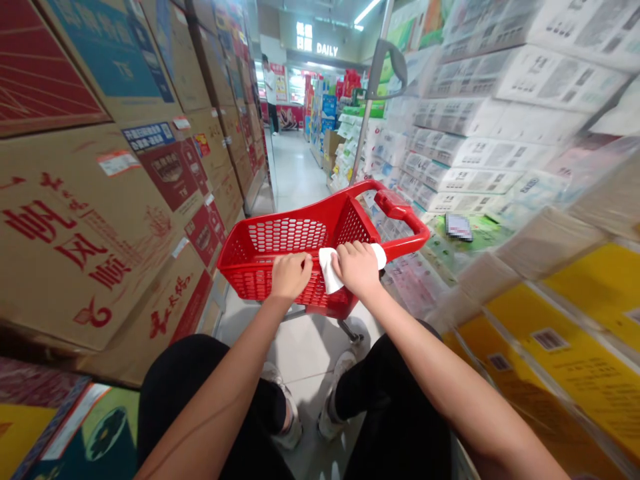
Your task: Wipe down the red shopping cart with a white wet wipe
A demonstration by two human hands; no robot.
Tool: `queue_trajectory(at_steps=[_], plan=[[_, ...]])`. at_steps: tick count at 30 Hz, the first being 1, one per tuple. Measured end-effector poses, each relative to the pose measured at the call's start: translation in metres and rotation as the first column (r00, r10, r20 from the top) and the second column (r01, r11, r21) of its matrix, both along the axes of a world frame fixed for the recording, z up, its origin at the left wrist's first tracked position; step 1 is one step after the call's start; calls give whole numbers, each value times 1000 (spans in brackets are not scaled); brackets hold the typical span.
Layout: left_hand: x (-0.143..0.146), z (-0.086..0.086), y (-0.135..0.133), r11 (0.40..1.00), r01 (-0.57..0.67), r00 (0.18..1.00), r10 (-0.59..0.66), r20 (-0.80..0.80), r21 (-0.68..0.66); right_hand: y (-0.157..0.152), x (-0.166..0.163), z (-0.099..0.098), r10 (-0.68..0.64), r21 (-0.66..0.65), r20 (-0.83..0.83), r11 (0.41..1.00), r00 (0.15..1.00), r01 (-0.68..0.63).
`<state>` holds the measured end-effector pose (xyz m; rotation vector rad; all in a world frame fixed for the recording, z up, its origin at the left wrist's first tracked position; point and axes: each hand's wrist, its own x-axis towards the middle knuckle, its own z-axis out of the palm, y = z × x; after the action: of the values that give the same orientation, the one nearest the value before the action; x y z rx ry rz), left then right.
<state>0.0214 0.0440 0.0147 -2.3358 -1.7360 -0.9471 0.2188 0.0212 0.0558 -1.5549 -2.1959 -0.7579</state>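
Note:
A red plastic shopping cart (287, 233) with a perforated basket stands sideways in front of my knees. My left hand (291, 275) is at the near rim of the basket, its fingers curled over the edge and partly hidden. In my right hand (356, 268) is a white cloth or wipe (329, 270), pressed against the near end of the red handle (400, 248). Part of the cloth hangs down beside the basket, and a bit of white shows past the knuckles. The basket's floor shows between its walls.
Stacked cardboard cartons (70, 233) wall the left side. White packaged goods (475, 140) and yellow packs (560, 313) crowd the right. A metal pole with a grey handle (387, 70) rises behind the cart. A person (271, 93) stands far down the tiled aisle (295, 173).

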Motion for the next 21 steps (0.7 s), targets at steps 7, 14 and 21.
queue_trajectory(at_steps=[7, 14, 21], plan=[[-8, -9, 7, 999, -47, 998, 48, 39, -16, -11, 14, 15, 56, -16, 49, 998, 997, -55], [-47, -9, 6, 1000, 2, 996, 0, 84, -25, -33, 24, 38, 132, -70, 61, 989, 989, -127], [-67, -6, 11, 999, -8, 993, 14, 114, -54, -42, 34, 67, -14, -131, -102, 991, 995, 1]])
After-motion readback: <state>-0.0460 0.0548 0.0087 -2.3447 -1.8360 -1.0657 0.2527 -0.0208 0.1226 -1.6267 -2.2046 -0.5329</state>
